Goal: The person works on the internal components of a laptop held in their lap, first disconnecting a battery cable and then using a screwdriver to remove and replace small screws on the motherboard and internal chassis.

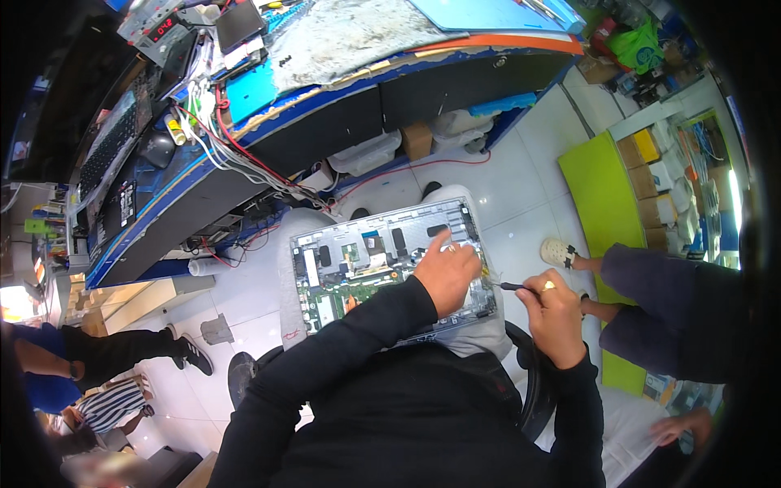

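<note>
An opened laptop base [374, 236] lies across my lap, with its green circuit board [362, 297] and silver inner frame showing. My left hand [450, 275] rests over its right part, index finger stretched toward a black pad and the other fingers partly bent; I see nothing held in it. Just past the laptop's right edge, my right hand [553, 313] is closed round a slim, black-handled screwdriver [511, 286]. The tool's thin tip points left at that edge. Whether the tip touches the laptop is too small to tell.
In front stands a workbench with a worn grey mat [350, 41], a blue mat [488, 15], cables [236, 167] and a keyboard [114, 130]. A green cabinet [586, 179] is at right. People stand on both sides; one wears a pale clog [557, 252].
</note>
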`<action>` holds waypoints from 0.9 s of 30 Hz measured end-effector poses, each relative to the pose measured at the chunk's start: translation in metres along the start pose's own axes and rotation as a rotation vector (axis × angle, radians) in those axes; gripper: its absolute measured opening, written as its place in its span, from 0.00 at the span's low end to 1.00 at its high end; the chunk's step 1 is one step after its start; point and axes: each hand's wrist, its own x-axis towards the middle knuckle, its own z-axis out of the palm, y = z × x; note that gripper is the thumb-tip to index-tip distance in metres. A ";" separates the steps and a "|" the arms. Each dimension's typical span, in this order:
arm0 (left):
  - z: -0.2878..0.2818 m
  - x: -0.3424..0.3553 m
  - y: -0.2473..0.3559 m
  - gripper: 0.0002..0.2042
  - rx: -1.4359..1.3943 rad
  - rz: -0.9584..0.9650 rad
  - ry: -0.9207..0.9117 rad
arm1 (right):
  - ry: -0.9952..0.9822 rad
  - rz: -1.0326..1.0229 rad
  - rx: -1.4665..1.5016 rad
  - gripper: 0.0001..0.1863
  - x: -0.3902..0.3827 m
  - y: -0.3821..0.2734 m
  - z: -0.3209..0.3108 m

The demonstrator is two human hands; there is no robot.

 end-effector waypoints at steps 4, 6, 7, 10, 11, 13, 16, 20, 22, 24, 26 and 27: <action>-0.113 0.071 -0.072 0.08 0.539 0.079 0.449 | 0.108 0.113 0.093 0.05 -0.009 0.014 0.006; -0.191 0.106 -0.120 0.07 0.710 -0.024 0.428 | 0.127 0.140 0.103 0.05 -0.013 0.014 0.008; -0.231 0.116 -0.147 0.07 0.987 -0.128 0.429 | 0.115 0.112 0.121 0.05 -0.010 0.010 0.012; -0.317 0.146 -0.227 0.09 1.223 -0.311 0.163 | 0.104 0.089 0.153 0.05 -0.007 0.004 0.020; -0.331 0.151 -0.254 0.11 1.249 -0.297 0.095 | 0.093 0.098 0.163 0.05 -0.007 0.004 0.021; -0.336 0.168 -0.288 0.12 1.284 -0.339 -0.014 | 0.102 0.121 0.175 0.06 -0.008 0.007 0.020; -0.336 0.176 -0.308 0.13 1.281 -0.391 -0.047 | 0.115 0.151 0.238 0.07 -0.010 0.007 0.017; -0.338 0.181 -0.303 0.13 1.303 -0.403 -0.086 | 0.111 0.234 0.488 0.09 -0.012 0.012 0.018; -0.334 0.174 -0.291 0.14 1.359 -0.296 0.028 | 0.097 0.204 0.515 0.07 -0.009 0.016 0.019; -0.341 0.153 -0.255 0.10 1.135 -0.223 0.236 | 0.061 0.195 0.538 0.07 -0.006 0.009 0.025; -0.316 0.129 -0.154 0.08 0.937 -0.269 0.341 | 0.023 0.122 0.546 0.08 -0.009 0.003 0.032; -0.297 0.126 -0.140 0.08 0.847 -0.223 0.402 | 0.030 0.149 0.522 0.08 -0.015 0.000 0.035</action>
